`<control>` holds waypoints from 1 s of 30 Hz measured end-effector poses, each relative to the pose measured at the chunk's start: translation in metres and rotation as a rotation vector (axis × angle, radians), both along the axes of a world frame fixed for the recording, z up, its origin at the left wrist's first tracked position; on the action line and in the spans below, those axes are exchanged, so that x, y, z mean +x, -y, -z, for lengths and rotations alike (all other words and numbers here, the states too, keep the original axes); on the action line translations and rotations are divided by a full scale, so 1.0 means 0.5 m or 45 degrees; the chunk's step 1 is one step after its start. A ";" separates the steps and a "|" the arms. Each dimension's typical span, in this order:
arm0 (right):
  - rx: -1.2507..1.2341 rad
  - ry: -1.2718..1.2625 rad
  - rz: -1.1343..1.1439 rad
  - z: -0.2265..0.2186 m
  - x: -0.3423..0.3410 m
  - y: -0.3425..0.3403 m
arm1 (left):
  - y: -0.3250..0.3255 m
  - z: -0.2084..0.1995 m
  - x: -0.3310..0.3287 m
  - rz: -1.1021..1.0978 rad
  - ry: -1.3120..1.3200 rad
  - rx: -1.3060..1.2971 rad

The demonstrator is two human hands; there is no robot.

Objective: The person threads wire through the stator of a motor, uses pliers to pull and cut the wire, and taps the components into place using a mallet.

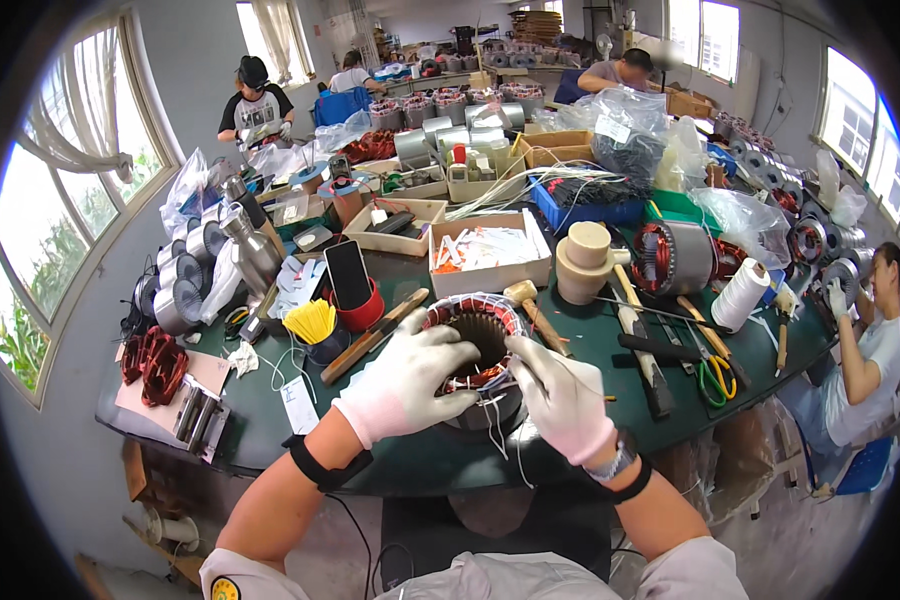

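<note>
A motor stator [484, 338] stands upright at the near edge of the green table, its copper winding ring laced with white cord. My left hand [402, 382], in a white glove, grips the left side of the ring, with fingertips reaching over the bore. At the right rim, my gloved right hand [562, 392] has its fingers pinched together against the winding; what lies between them is hidden. Loose ends of white cord [497, 430] hang down the stator's front between my hands. Just behind the stator lies a mallet [540, 318].
Right: a hammer [645, 358], scissors [714, 380] and a white thread spool [740, 295]. Behind: a box of white slips [490, 250] and a beige stepped cylinder [583, 265]. Left: a wooden stick [375, 336], a phone [347, 275] and yellow strips [312, 322]. A co-worker [860, 350] sits at the right.
</note>
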State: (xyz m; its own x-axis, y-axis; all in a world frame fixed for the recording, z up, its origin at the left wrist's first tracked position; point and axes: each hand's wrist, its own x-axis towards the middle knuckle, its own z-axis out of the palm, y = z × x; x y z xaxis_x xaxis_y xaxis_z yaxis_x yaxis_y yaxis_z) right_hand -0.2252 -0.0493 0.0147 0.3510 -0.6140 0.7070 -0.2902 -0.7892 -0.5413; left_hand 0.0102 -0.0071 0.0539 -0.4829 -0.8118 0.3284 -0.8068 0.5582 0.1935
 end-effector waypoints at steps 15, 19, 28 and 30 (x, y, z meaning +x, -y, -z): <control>0.250 -0.038 -0.032 0.019 -0.034 -0.061 | -0.059 0.054 -0.056 -0.222 -0.358 -0.391; -0.009 -0.421 0.325 0.100 -0.074 -0.088 | -0.056 0.075 -0.052 -0.222 -0.445 -0.228; -0.147 -0.713 0.273 0.060 -0.007 -0.131 | -0.055 0.079 -0.056 -0.236 -0.466 -0.258; 0.055 -0.538 0.152 0.030 -0.015 -0.155 | -0.053 0.081 -0.054 -0.205 -0.508 -0.215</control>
